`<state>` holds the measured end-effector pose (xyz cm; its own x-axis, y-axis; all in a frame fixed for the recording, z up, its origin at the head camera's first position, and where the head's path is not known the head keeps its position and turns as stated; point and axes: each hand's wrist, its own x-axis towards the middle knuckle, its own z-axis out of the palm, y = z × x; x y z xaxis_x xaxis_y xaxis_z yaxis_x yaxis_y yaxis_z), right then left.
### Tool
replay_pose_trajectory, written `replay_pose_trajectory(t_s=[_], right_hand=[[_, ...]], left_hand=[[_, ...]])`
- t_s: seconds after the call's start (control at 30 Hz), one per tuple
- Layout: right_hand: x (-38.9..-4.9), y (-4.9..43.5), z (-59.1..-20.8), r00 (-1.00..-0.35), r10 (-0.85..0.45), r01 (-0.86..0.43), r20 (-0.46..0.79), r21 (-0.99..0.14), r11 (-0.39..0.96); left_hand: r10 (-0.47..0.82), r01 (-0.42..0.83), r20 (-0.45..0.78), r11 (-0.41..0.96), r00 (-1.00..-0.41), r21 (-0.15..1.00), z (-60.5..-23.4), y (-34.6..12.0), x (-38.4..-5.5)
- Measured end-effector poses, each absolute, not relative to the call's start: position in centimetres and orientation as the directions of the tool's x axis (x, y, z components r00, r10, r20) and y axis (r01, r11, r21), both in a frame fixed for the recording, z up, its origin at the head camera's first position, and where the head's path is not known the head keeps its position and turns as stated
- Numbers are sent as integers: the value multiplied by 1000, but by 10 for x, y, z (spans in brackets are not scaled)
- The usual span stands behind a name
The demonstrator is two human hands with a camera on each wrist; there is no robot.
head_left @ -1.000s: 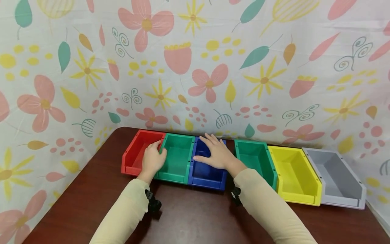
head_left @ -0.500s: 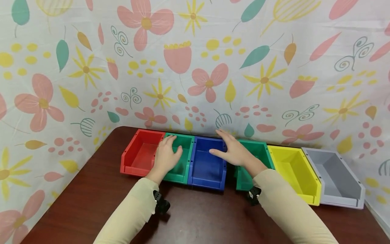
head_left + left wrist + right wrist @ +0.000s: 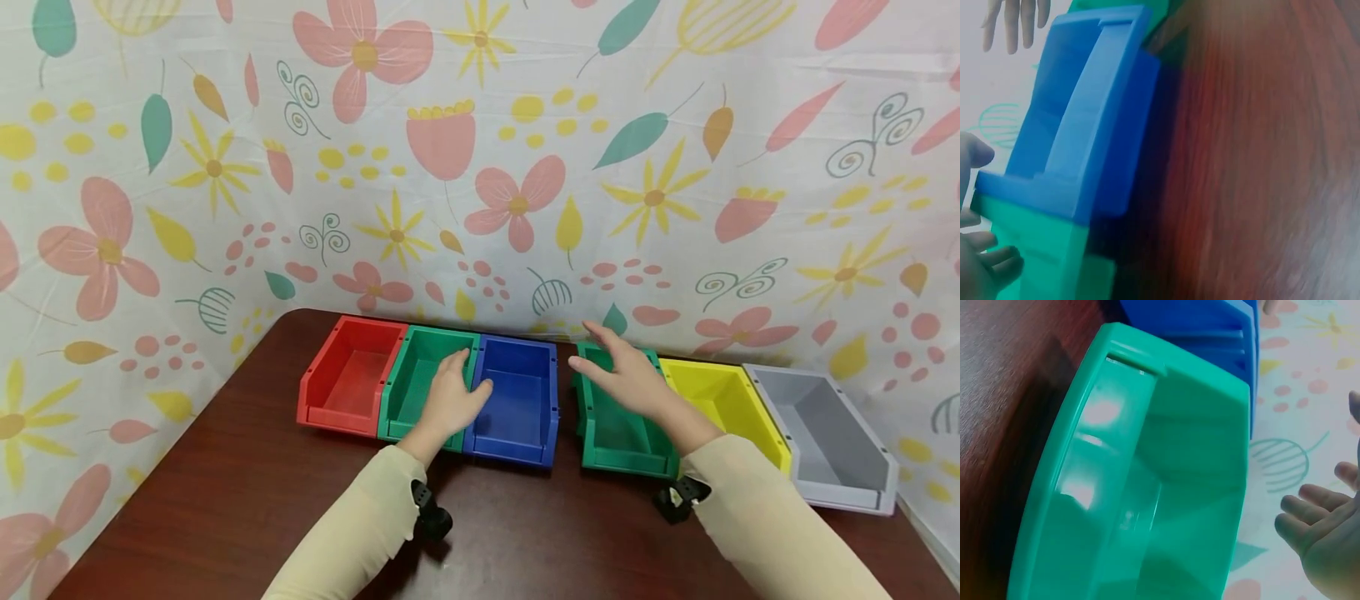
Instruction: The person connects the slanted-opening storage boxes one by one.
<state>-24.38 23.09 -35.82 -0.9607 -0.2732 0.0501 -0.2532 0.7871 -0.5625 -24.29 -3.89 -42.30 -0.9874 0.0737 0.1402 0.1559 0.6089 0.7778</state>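
Both hands hover over a row of open-front plastic storage bins and hold nothing. My left hand (image 3: 453,400) is above the left green bin (image 3: 408,383), with its thumb over the edge of the blue bin (image 3: 513,408). Above the right green bin (image 3: 622,433) is my right hand (image 3: 626,379), fingers spread loosely and thumb pointing left. In the left wrist view, the left hand (image 3: 985,262) appears beside the blue bin (image 3: 1091,106). The right wrist view has the right hand (image 3: 1329,531) apart from the green bin (image 3: 1147,475). No contents show in the visible parts of these bins.
A red bin (image 3: 356,375) stands at the row's left end. Yellow (image 3: 708,404) and grey bins (image 3: 817,433) stand at its right. A narrow gap separates the blue bin from the right green one. Behind the brown table (image 3: 187,517) hangs a patterned cloth (image 3: 517,275).
Both hands have moved right: the left from the red bin across the left green one, the right from the blue bin to the right green one. The bins have stayed in place.
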Motion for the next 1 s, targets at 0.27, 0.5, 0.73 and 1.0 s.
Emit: replay_pose_trajectory(t_s=[0.27, 0.5, 0.73, 1.0], right_hand=[[-230, 259, -343, -970, -243, -177, 0, -681, 710], [-222, 283, -334, -977, -211, -124, -34, -713, 690], [-218, 296, -332, -979, -181, -44, -93, -772, 634], [-201, 294, -340, -975, -150, 20, -164, -735, 677]], left_hand=[[67, 143, 128, 559, -990, 817, -424, -22, -242], [37, 137, 139, 524, -990, 841, -423, -17, -243], [22, 140, 150, 504, -989, 852, -419, -23, -248], [0, 120, 139, 507, -990, 854, -430, -35, -246]])
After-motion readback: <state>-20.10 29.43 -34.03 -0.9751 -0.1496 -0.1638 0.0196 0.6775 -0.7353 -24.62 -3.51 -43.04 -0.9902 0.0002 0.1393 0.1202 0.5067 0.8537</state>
